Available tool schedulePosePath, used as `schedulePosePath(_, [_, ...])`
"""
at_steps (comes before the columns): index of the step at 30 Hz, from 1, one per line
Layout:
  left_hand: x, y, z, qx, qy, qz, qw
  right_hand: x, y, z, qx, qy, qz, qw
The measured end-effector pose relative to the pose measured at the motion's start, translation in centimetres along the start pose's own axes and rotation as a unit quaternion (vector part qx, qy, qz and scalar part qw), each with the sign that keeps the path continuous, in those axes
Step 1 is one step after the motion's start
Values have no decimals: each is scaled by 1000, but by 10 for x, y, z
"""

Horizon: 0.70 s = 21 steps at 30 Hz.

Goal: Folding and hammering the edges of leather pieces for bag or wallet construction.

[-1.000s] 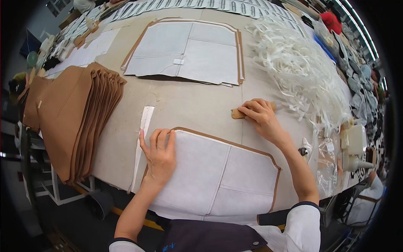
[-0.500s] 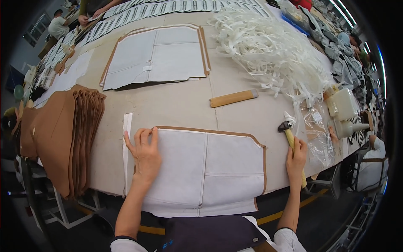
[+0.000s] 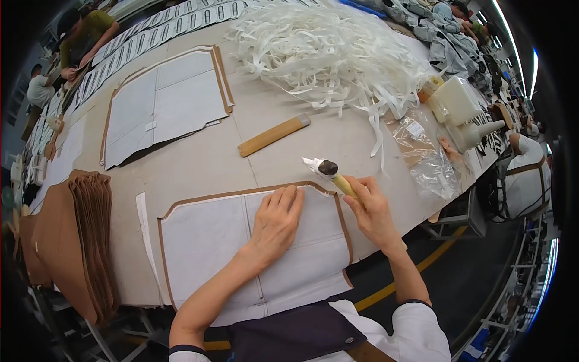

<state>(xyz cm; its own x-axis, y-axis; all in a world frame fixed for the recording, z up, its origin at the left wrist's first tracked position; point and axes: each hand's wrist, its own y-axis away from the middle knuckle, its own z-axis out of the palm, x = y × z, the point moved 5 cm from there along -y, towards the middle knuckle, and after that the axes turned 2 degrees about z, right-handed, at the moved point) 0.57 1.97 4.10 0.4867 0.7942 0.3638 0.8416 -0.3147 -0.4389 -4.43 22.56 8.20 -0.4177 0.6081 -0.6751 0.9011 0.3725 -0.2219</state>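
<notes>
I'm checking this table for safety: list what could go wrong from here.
A stray swing of the hammer in the right hand might catch the left hand, which rests close by on the white panel. That panel's near edge juts past the table, so a bump could shift it. The brown stack also overhangs the table and might slide off.

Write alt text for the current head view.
A person's right hand grips a hammer near the far edge of a white, brown-edged panel, while the left hand rests on it. Beyond lie a tan bar, white strips and more panels; brown pieces sit at left.
</notes>
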Motion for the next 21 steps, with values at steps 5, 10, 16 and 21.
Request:
schedulePosePath(5, [0, -8, 15, 7, -23, -27, 999, 12, 2, 6, 10, 24, -26, 999])
schedulePosePath(10, [2, -10, 16, -4, -44, -20, 999, -1, 1, 9, 19, 107, -63, 992])
schedulePosePath(16, [4, -10, 12, -7, -53, -19, 998, -1, -4, 14, -55, 120, -35, 991])
schedulePosePath(21, [0, -6, 12, 6, -28, -28, 999, -3, -4, 26, -44, 151, -63, 986])
